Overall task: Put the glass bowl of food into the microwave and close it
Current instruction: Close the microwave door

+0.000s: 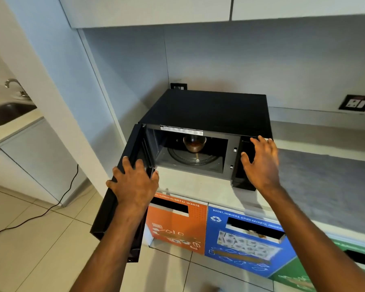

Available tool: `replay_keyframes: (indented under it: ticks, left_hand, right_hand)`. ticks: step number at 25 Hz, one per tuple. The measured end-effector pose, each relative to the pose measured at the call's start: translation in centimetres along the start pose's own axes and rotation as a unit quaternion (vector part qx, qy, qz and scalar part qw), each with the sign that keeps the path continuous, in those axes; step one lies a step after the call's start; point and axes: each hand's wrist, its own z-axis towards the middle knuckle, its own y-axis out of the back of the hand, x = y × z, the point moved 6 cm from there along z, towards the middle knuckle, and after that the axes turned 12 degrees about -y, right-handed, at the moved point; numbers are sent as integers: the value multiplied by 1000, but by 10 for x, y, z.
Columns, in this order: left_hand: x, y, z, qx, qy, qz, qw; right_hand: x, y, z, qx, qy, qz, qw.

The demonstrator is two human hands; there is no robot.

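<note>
- My left hand lies on the top edge of the open microwave door, fingers curled over it on the far side and thumb on the inner side, so I grip the door.
- The door stands swung out toward me and to the left of that hand, wide open.
- My right hand is spread, fingers apart, in front of the control panel at the microwave's right end; I cannot tell whether the fingertips touch it.
- The glass bowl of food sits inside the cavity, beyond and between my two hands, on the round turntable, toward its back.
- Below my left wrist is an orange waste bin; below my right forearm, a blue bin stands just beside it.
- Far off to the left of my left hand is a sink with its tap.
</note>
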Motion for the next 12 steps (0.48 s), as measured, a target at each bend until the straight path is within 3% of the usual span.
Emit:
replay_keyframes:
  ticks: [12]
  left_hand:
    - [-124, -18, -12, 6, -189, -75, 979]
  right_hand:
    - [-14, 2, 8, 10, 43, -71, 997]
